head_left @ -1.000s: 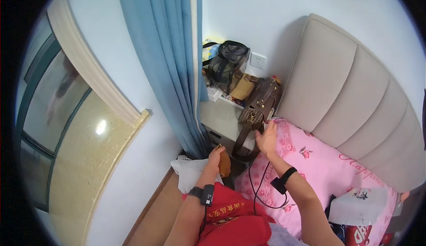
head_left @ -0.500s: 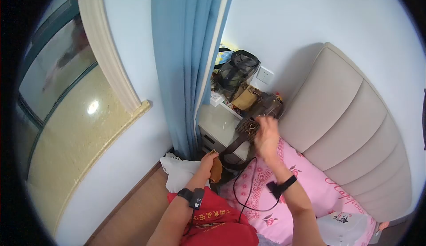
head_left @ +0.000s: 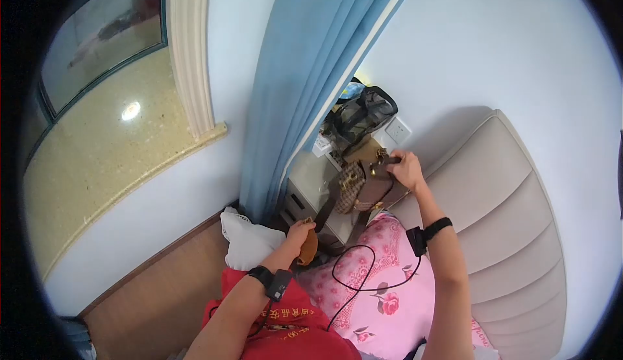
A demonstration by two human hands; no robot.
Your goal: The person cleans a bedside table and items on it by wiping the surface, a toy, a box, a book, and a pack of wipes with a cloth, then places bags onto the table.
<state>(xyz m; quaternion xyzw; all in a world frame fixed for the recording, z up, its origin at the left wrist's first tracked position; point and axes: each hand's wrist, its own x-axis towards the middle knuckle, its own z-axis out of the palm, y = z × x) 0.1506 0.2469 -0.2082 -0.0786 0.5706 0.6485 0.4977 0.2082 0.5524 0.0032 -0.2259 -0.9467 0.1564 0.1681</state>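
My left hand is closed around the upper edge of a small tan-brown pouch, which hangs beside the nightstand. Over the nightstand, my right hand grips the top handle of a dark brown handbag. The handbag sits tilted at the pillow side, with gold-coloured fittings on it. A brown checked bag leans against its left side. Both wrists wear black straps, and a black cable loops between them.
The white nightstand also bears a dark see-through bag and a tan bag. A blue curtain hangs at its left. Around it are a pink pillow, a padded headboard and a white bag.
My right hand has closed on the dark handbag's handle, and the bag has come up and forward. My left hand keeps the pouch. The view has turned slightly.
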